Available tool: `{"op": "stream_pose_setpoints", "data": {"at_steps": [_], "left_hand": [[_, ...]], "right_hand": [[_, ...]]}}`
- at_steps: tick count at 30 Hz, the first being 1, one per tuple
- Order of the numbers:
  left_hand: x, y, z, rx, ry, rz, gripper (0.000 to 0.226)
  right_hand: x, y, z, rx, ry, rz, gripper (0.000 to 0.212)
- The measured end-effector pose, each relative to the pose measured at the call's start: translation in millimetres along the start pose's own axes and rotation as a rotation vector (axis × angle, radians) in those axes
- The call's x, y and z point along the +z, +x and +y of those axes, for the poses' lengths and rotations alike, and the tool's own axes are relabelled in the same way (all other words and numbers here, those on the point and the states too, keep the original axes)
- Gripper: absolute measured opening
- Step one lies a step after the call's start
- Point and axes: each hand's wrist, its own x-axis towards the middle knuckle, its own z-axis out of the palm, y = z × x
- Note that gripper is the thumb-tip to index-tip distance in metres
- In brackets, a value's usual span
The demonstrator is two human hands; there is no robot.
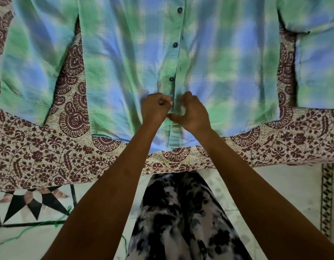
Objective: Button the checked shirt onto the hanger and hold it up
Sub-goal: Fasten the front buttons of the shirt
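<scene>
Your two hands are together at the front strip of the shirt (124, 59), low down near the hem, and you work a button there. Your left hand (155, 108) is curled into a fist with its fingertips pinching the fabric edge; your right hand (193, 113) sits just beside it, thumb reaching across to touch the left, fingers bent over the cloth. The button itself is hidden between your fingers, so you cannot tell from here whether it is through its hole. The shirt lies flat and spread on the patterned bedsheet (49, 156), sleeves out to either side of your hands, collar end far beyond them and out of view. Beyond your hands three dark buttons show up the front: the nearest button (171, 79), the middle button (175, 44) and the far button (179, 10), and all three look fastened, with the front closed along that line. So the buttoning seems well along, and this low one may be the last or nearly so; the stretch of front between your hands and the hem looks to carry no further button. The hanger is nowhere in sight, so whether it sits inside the shoulders cannot be said. Lifting the shirt up is not yet done. No brand, label or writing can be read anywhere.
</scene>
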Motion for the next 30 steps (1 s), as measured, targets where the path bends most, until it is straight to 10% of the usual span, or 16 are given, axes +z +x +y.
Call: {"op": "stream_pose_setpoints", "data": {"at_steps": [9, 16, 30], "left_hand": [[-2, 3, 6, -0.076, -0.149, 0.003, 0.025], [5, 0, 12, -0.061, -0.134, -0.019, 0.025], [10, 4, 16, -0.115, -0.113, -0.016, 0.027]], "right_hand": [[13, 0, 18, -0.078, 0.181, 0.194, 0.030], [11, 5, 32, 0.234, 0.717, 0.073, 0.031], [5, 16, 30, 0.245, 0.800, 0.087, 0.017]]}}
